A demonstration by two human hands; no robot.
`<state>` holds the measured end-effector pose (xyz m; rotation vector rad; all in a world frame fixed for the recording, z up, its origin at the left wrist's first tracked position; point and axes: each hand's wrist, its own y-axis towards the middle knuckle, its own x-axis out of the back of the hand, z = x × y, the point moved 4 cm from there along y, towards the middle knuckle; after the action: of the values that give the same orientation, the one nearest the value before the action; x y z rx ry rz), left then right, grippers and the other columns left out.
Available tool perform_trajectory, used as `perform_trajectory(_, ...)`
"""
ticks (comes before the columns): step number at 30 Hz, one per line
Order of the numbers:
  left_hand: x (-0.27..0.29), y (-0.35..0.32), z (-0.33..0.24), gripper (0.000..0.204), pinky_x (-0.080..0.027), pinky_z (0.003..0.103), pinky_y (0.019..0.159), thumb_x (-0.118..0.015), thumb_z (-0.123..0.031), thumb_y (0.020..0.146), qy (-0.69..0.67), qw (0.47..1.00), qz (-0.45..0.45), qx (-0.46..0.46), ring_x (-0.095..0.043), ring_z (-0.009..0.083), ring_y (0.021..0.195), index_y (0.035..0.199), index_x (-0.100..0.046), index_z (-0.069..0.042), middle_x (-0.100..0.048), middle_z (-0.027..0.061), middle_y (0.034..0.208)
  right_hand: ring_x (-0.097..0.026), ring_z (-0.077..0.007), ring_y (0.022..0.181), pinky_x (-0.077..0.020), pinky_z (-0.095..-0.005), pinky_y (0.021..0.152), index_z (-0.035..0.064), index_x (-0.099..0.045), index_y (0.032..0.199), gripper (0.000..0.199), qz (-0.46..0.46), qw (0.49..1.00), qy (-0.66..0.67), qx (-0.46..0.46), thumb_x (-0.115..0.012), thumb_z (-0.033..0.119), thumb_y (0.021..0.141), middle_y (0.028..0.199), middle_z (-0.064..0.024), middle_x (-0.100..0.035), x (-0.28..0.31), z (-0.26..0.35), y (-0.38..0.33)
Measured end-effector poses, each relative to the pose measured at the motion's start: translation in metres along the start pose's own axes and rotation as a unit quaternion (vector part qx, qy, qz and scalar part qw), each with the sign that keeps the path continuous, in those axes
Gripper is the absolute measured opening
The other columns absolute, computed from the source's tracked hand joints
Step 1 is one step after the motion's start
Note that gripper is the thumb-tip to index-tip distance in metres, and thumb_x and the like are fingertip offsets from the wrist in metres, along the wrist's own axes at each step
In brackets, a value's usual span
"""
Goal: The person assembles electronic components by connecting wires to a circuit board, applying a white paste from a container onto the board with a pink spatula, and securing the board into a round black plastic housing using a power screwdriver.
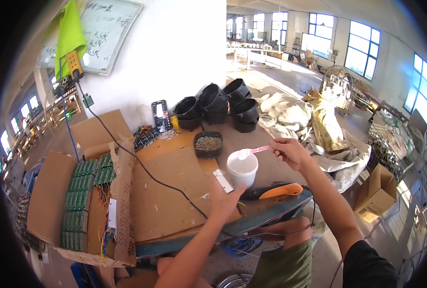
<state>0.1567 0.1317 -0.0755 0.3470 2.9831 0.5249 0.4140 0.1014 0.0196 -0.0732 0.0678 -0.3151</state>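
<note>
My right hand point(288, 152) pinches a small pinkish spatula point(260, 150), its tip loaded with white paste. The tip is over the rim of a white plastic tub point(243, 178), which has white paste inside. Just left of the tub, my left hand point(224, 200) is closed around a small flat white rectangular piece point(223, 181); the thumb lies by the tub's lower side. An orange-and-black tool point(280, 190) rests to the right of the tub, near the table's front edge. Behind the tub is a black container point(208, 145) filled with small beige pieces.
At left, an open cardboard box point(129, 206) holds stacked green circuit boards point(76, 206) and coloured wires. A black cable point(146, 168) crosses the cardboard-covered table point(170, 192). Black buckets point(213, 103), a phone point(161, 116) and wire bundles point(145, 138) stand at the back; sacks point(290, 110) lie beyond.
</note>
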Motion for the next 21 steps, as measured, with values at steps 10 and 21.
perform_trajectory(10,0.023,-0.025,-0.069,0.063,-0.05,0.025,0.063,-0.088,-0.013,0.073,0.014,0.994,0.1,0.035,-0.056,0.0094,0.07,0.118,-0.046,-0.003,-0.057,0.0019,0.08,-0.061,-0.0041,0.069,-0.0495,-0.0141,0.06,-0.0017,-0.067,0.107,0.02,0.053,0.976,0.21,0.004,-0.067,0.014,0.095,0.087,-0.003,-0.068,-0.032,-0.013,-0.069)
perform_trajectory(21,0.023,-0.041,-0.1,0.062,-0.049,0.025,0.062,-0.089,-0.011,0.07,0.079,0.993,0.087,-0.019,-0.054,0.0077,0.067,0.115,-0.048,-0.002,-0.056,0.0003,0.076,-0.062,-0.0074,0.072,-0.0481,-0.0192,0.063,0.0014,-0.072,0.109,0.021,0.061,0.977,0.201,0.039,-0.071,0.015,0.092,0.088,-0.0036,-0.071,-0.078,-0.046,-0.101)
